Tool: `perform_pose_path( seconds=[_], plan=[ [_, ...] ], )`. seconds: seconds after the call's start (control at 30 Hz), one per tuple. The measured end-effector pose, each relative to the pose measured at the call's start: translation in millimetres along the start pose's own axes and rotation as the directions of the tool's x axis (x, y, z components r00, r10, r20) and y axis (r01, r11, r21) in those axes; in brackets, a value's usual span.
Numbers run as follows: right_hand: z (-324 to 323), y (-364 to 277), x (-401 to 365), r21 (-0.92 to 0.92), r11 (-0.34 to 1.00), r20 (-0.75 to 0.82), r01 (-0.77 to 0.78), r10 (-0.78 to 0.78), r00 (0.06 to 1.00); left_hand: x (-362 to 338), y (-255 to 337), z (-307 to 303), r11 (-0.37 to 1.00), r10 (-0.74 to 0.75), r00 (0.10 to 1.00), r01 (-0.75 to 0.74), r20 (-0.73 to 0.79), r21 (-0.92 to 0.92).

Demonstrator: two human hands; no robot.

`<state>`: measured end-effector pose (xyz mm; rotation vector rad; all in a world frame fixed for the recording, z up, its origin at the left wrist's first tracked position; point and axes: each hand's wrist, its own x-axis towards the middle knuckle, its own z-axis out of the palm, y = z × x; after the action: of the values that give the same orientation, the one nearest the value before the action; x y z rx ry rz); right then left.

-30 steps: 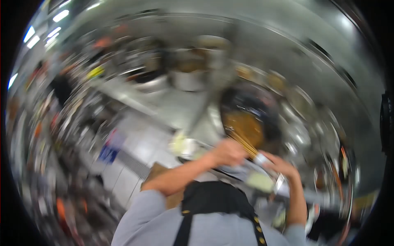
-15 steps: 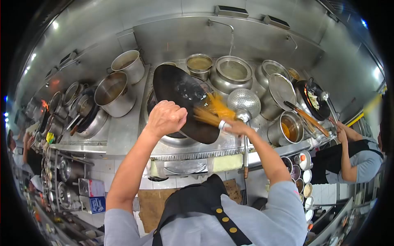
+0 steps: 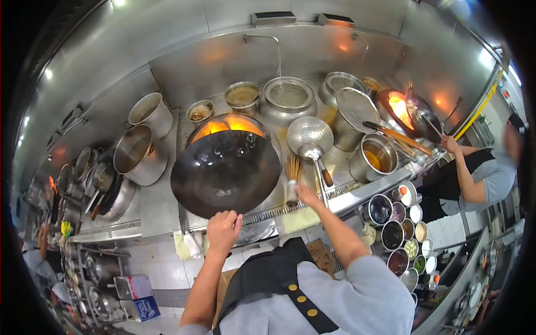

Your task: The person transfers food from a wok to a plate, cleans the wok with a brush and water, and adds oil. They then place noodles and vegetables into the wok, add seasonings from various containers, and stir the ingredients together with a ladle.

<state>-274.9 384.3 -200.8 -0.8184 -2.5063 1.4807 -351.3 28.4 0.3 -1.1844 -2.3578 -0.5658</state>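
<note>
A black wok [image 3: 226,176] rests tilted at the front of the lit burner, bare and wet inside. My left hand [image 3: 223,230] is closed at its near rim; the gripped edge is hidden under the fingers. To the right, a bamboo wok brush [image 3: 292,178] stands on the stove edge with its bristles up. My right hand [image 3: 306,194] is closed at the brush's handle, fingers partly hidden. Just beyond that hand lie a perforated strainer [image 3: 310,133] and a ladle [image 3: 310,151], its handle pointing towards me.
Orange flames [image 3: 229,124] rise behind the wok. Large pots [image 3: 142,156] stand left, and a water-filled pot [image 3: 288,96] sits under a running tap [image 3: 262,37]. Right are an oil pot [image 3: 379,159], seasoning bowls [image 3: 393,234] and a co-worker [image 3: 469,173] at a flaming wok.
The wok has come down from its steep tilt to face up nearer me, and flames now show behind it. The brush has gone from sweeping the wok to standing upright at its right.
</note>
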Motion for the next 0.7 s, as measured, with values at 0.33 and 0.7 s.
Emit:
perform_pose_path(
  seconds=[0.33,0.7],
  plan=[
    [-10.8,89.3,-122.9,0.070,0.928,-0.356,-0.366,0.366,0.860,42.7,-35.8,81.7,0.969,-0.097,0.984,0.127,0.148,-0.210],
    [-101.6,-82.5,111.8,0.833,0.527,0.076,-0.171,0.197,0.977,-1.5,-9.7,15.0,0.958,-0.158,0.985,0.136,-0.071,-0.251]
  ],
)
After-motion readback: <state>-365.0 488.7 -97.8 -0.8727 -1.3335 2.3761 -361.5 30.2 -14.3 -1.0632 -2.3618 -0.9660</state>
